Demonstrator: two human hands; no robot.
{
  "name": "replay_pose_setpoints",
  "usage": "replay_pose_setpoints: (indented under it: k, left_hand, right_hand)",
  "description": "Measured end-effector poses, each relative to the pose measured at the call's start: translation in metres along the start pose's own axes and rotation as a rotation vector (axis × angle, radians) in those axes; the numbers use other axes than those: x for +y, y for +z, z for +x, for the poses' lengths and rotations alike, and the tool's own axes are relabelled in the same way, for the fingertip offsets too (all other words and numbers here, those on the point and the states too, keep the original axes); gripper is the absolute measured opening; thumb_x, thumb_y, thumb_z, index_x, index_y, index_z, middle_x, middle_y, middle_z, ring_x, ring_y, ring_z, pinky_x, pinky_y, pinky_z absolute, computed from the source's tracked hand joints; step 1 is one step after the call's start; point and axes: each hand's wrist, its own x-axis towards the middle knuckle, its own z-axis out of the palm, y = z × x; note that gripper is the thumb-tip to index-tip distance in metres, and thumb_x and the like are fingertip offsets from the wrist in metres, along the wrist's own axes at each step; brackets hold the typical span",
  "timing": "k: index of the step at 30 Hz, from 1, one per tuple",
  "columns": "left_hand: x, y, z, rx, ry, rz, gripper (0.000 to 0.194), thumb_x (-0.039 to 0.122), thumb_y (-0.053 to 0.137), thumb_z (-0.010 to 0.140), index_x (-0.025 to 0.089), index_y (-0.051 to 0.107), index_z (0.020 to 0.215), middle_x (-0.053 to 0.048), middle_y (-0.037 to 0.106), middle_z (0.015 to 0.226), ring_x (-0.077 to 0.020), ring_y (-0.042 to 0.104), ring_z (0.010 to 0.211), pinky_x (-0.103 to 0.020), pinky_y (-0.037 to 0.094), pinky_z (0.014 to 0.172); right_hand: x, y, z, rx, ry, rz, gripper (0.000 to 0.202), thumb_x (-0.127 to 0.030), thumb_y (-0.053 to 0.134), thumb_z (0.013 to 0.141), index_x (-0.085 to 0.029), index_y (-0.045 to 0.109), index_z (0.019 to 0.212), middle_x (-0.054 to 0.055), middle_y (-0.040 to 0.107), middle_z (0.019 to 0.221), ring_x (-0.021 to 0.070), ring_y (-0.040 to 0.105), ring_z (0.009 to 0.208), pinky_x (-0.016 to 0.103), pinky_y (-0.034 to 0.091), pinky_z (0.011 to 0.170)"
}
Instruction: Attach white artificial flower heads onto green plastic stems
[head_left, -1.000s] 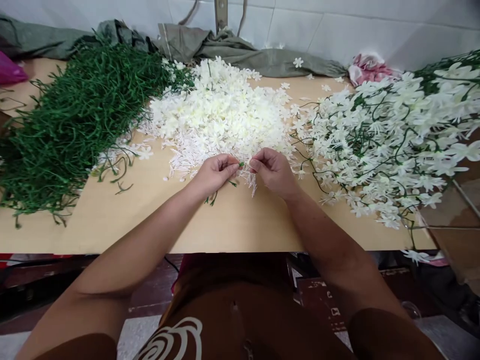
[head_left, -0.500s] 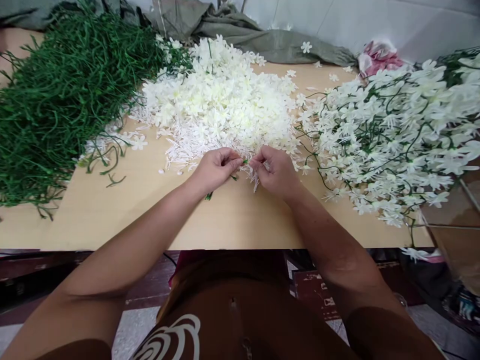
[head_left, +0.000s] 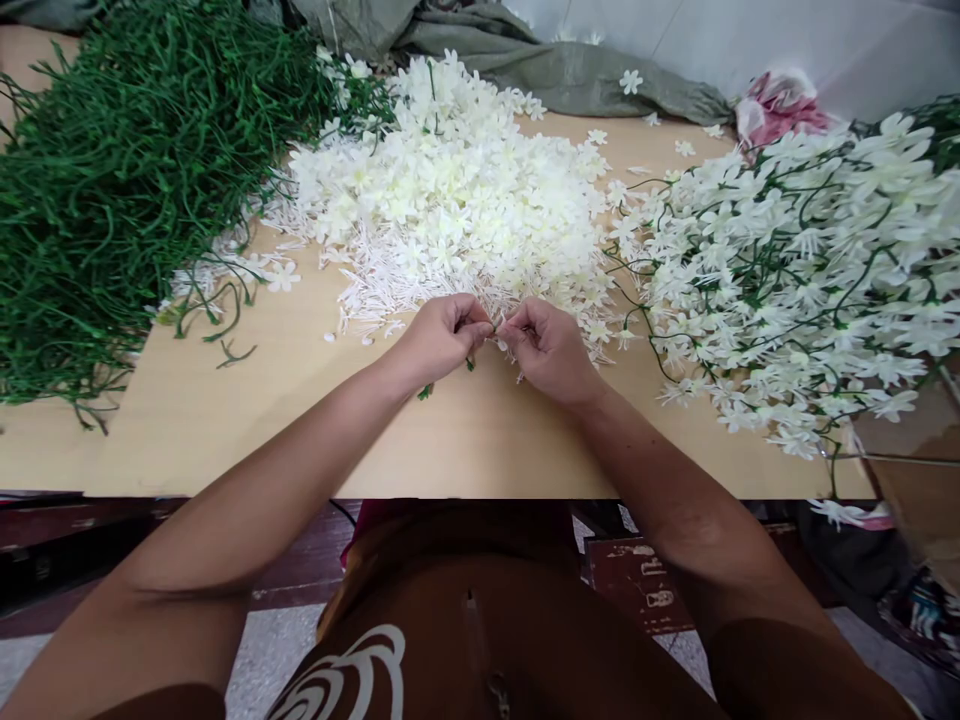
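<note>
My left hand (head_left: pixel 448 338) is closed in a pinch on a green plastic flower stem (head_left: pixel 425 391), whose ends poke out below the fingers. Almost touching it, my right hand (head_left: pixel 553 350) pinches something small and white, apparently artificial flower stamens (head_left: pixel 502 344), mostly hidden by the fingers. The two sets of fingertips meet over the near edge of a heap of loose white stamens (head_left: pixel 386 290). Behind these lies a mound of white artificial flower heads (head_left: pixel 480 190).
A big pile of green stems (head_left: pixel 150 190) covers the left of the wooden table (head_left: pixel 247 430). On the right lie assembled white flowers on stems (head_left: pixel 795 280), reaching the table's edge. Grey-green cloth (head_left: pixel 585 80) and a pink-and-white bag (head_left: pixel 784 108) sit along the wall.
The fingertips have come closer together, and the green tip between them is now mostly covered. White stamens that hung below my right hand show less. The view has shifted slightly.
</note>
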Motion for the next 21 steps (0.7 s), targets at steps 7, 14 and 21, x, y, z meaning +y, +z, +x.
replay_pose_setpoints:
  k: [7,14,21]
  left_hand:
    - [0.0,-0.003,0.002,-0.014,-0.012,-0.084,0.018,0.007,0.058,0.08,0.016,0.052,0.066,0.004,0.05,0.052,-0.008,0.051,0.048,-0.021,0.04,0.05]
    - [0.001,-0.006,0.002,-0.061,0.033,-0.112,0.012,0.018,0.06,0.083,0.015,0.059,0.071,0.004,0.051,0.055,-0.0068,0.047,0.052,-0.02,0.041,0.055]
    - [-0.004,-0.008,0.006,-0.125,0.076,0.048,0.025,0.025,0.056,0.087,0.015,0.06,0.065,0.002,0.053,0.056,-0.0076,0.045,0.052,-0.021,0.035,0.053]
  right_hand:
    - [-0.005,0.005,0.002,0.014,0.086,0.135,0.035,-0.048,0.065,0.082,-0.022,0.046,0.069,-0.005,0.047,0.057,0.0087,0.038,0.051,0.026,0.031,0.051]
    - [0.002,-0.011,0.01,-0.087,0.122,0.253,0.05,-0.067,0.07,0.071,-0.021,0.049,0.066,-0.006,0.046,0.054,0.0078,0.038,0.051,0.025,0.031,0.05]
    - [0.003,-0.012,0.01,-0.116,0.133,0.243,0.049,-0.065,0.071,0.071,-0.02,0.051,0.067,-0.006,0.048,0.055,0.0071,0.039,0.052,0.024,0.031,0.05]
